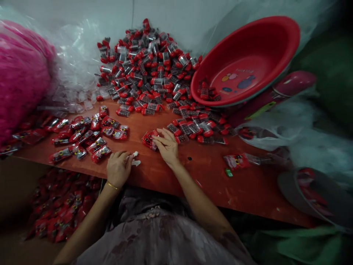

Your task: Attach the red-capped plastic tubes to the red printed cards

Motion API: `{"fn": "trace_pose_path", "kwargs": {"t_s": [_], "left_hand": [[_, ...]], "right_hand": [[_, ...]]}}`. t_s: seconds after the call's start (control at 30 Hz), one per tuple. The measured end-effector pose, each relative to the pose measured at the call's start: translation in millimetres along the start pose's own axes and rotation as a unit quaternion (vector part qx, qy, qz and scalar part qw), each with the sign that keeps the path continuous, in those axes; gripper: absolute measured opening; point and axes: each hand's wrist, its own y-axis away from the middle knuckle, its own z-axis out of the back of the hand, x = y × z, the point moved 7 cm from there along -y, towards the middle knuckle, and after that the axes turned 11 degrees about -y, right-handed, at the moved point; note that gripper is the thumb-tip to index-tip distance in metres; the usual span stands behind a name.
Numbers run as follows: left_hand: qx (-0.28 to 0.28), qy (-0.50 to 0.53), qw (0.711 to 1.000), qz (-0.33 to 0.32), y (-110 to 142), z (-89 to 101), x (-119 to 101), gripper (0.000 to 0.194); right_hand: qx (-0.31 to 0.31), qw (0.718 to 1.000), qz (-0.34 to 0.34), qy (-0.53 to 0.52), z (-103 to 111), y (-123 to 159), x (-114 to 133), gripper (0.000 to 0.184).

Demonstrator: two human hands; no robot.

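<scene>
My right hand point(167, 144) lies on the red-brown table point(198, 173) with its fingers stretched over a small red packet point(148, 140), touching it. My left hand point(119, 167), with a gold bangle at the wrist, rests near the table's front edge, its fingers curled around a small white piece point(135, 158). A big heap of small red-capped clear items point(150, 70) rises at the back of the table. Several filled red packets point(91, 138) lie spread to the left of my left hand.
A red plastic basin point(248, 59) leans tilted at the back right with a few items inside. Pink fluffy material point(23, 73) and clear plastic bags fill the left. More red packets point(60, 209) lie in a box below the table edge. A lone packet point(237, 161) lies to the right.
</scene>
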Motion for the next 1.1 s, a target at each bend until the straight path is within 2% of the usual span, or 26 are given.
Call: {"fn": "trace_pose_path", "kwargs": {"t_s": [0.07,0.1,0.2,0.27,0.37,0.4,0.47,0.5,0.57,0.7,0.8,0.9,0.97,1.1], "left_hand": [[-0.009,0.120,0.991,0.053,-5.8,5.5,-12.3,0.033],[0.015,0.200,0.977,0.076,-9.7,2.6,-20.4,0.036],[0.102,0.427,0.888,0.136,-21.2,-14.7,-46.1,0.040],[0.111,0.496,0.845,0.165,-27.1,-22.6,-55.3,0.038],[0.076,0.513,0.835,0.184,-29.6,-27.5,-56.9,0.030],[0.065,0.510,0.839,0.179,-29.1,-27.6,-57.4,0.028],[0.048,0.497,0.853,0.153,-27.3,-26.2,-60.3,0.026],[0.043,0.488,0.861,0.140,-26.2,-25.4,-62.3,0.025],[0.042,0.475,0.869,0.131,-23.9,-25.8,-66.4,0.024],[0.048,0.495,0.854,0.152,-21.0,-34.5,-74.1,0.024],[0.062,0.542,0.815,0.193,-18.9,-48.2,-79.0,0.027],[0.104,0.618,0.736,0.255,-15.8,-64.3,-84.6,0.032],[0.137,0.654,0.693,0.271,-16.4,-69.2,-89.8,0.036],[0.154,0.676,0.646,0.319,-21.9,-69.8,-85.6,0.038]], "right_hand": [[0.006,1.000,0.025,0.004,7.2,4.1,13.5,0.019],[0.017,0.999,0.040,0.015,9.2,7.0,20.6,0.018],[0.038,0.997,0.065,0.033,12.8,17.8,34.8,0.017],[0.021,0.999,0.038,0.010,17.0,24.9,33.1,0.021],[-0.021,0.992,-0.073,-0.099,23.7,34.8,16.3,0.047],[-0.022,0.983,-0.109,-0.147,23.6,37.7,11.1,0.046],[-0.007,0.965,-0.155,-0.212,21.8,42.0,6.3,0.031],[0.002,0.961,-0.166,-0.220,21.5,43.3,6.1,0.026],[0.000,0.965,-0.172,-0.196,23.7,44.9,6.5,0.028],[-0.033,0.977,-0.162,-0.135,28.2,47.2,4.6,0.034],[-0.056,0.978,-0.156,-0.126,30.5,47.8,-0.3,0.036],[-0.057,0.979,-0.154,-0.123,31.6,46.5,-4.4,0.036],[-0.036,0.980,-0.156,-0.115,29.3,44.8,-6.3,0.037],[0.025,0.981,-0.158,-0.108,26.1,37.0,-14.8,0.044]]}}
